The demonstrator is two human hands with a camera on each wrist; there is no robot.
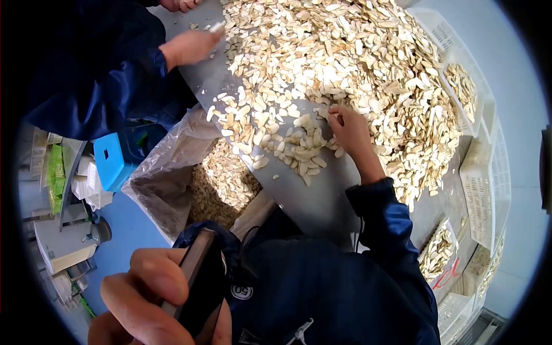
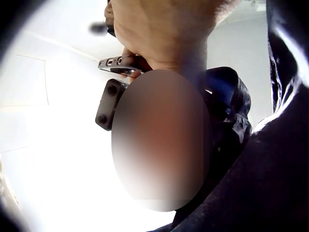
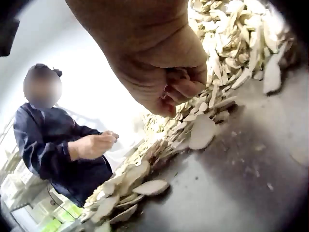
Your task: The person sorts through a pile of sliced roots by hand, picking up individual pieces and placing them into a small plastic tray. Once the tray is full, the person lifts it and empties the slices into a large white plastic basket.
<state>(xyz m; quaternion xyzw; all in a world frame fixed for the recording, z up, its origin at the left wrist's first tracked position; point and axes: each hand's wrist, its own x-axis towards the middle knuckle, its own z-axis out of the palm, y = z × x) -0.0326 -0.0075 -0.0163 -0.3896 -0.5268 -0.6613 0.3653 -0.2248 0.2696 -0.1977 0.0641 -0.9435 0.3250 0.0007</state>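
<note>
My left hand (image 1: 144, 293) grips a dark phone (image 1: 198, 282) close to the head camera. The left wrist view shows that hand (image 2: 159, 34) from below, with the phone's end (image 2: 116, 62) jutting out past it. Over the metal table (image 1: 322, 201), my right hand (image 1: 351, 132) is at the edge of a big heap of pale dried slices (image 1: 402, 115). In the right wrist view, the fingers of this hand (image 3: 164, 67) are curled beside the slices (image 3: 203, 131), with no slice visible in them; the fingertips are partly hidden.
A lined bin of slices (image 1: 224, 184) stands below the table's left edge. Another person's hand (image 1: 192, 47) is over the table at upper left. White plastic baskets (image 1: 480, 190) line the right side. A blue stool (image 1: 112, 161) stands left. Another person (image 3: 63, 145) stands beyond the heap.
</note>
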